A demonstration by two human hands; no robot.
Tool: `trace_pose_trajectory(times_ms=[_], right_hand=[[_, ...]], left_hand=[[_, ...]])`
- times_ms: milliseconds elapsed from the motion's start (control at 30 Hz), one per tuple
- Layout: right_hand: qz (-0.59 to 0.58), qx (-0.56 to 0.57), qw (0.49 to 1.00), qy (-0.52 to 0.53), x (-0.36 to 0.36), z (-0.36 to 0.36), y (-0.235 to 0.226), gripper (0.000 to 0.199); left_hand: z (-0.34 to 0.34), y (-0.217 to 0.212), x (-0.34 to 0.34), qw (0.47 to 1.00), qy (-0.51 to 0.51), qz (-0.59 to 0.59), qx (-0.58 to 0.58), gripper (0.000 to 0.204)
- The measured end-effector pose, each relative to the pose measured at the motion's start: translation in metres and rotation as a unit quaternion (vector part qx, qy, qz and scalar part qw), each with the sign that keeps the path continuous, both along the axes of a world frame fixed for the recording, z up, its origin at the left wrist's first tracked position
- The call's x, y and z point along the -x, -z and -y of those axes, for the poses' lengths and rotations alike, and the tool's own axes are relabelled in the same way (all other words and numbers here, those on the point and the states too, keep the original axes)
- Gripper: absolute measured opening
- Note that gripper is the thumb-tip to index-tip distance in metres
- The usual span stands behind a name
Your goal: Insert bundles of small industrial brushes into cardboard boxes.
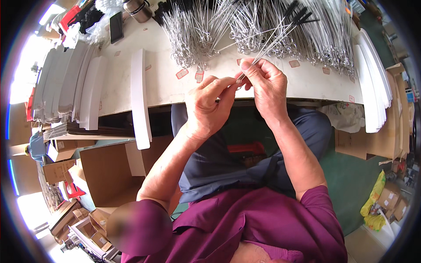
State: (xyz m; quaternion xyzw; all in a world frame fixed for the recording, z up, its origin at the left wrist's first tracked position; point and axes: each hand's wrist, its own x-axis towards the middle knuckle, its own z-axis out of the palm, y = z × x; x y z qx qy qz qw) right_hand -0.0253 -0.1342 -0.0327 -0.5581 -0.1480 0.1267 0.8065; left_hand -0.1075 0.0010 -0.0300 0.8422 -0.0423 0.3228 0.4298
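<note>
My right hand (271,90) is closed on a few thin wire brushes (272,40), pinching their shafts between thumb and fingers. Their black bristle tips point up and to the right, over the piles. The fingertips of my left hand (205,104) pinch the looped lower ends of these brushes, close beside the right fingers. Both hands are above the table's front edge. Behind them lie big piles of similar brushes: one pile (186,37) at left, another (252,33) in the middle, and a third (335,37) at right, with ring ends facing me.
A white card strip (140,96) overhangs the table (118,83) edge. White strips are stacked at left (66,83) and right (372,83). A phone (116,27) and metal bottle (138,9) stand at the back left. An open cardboard box (103,175) is below left.
</note>
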Motion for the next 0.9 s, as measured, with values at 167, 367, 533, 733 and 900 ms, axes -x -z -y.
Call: trace_pose_trajectory(times_ms=[167, 367, 533, 733, 900], right_hand=[[-0.098, -0.021, 0.995, -0.005, 0.0, 0.011, -0.002, 0.026], [-0.153, -0.091, 0.984, -0.017, -0.003, 0.02, -0.003, 0.025], [-0.152, -0.052, 0.987, -0.017, -0.002, 0.025, -0.007, 0.021], [-0.15, -0.071, 0.985, -0.038, -0.002, 0.026, 0.003, 0.022], [-0.179, -0.134, 0.971, -0.081, -0.003, 0.027, -0.002, 0.023]], left_hand=[[0.004, -0.014, 0.008, 0.994, 0.048, -0.043, 0.087, 0.013], [0.003, -0.018, 0.015, 0.888, 0.203, -0.132, 0.391, 0.009], [0.011, -0.017, 0.023, 0.891, 0.205, -0.177, 0.364, 0.006], [0.013, -0.016, 0.023, 0.963, 0.117, -0.188, 0.156, 0.009], [0.011, -0.01, 0.025, 0.857, 0.142, -0.158, 0.469, 0.014]])
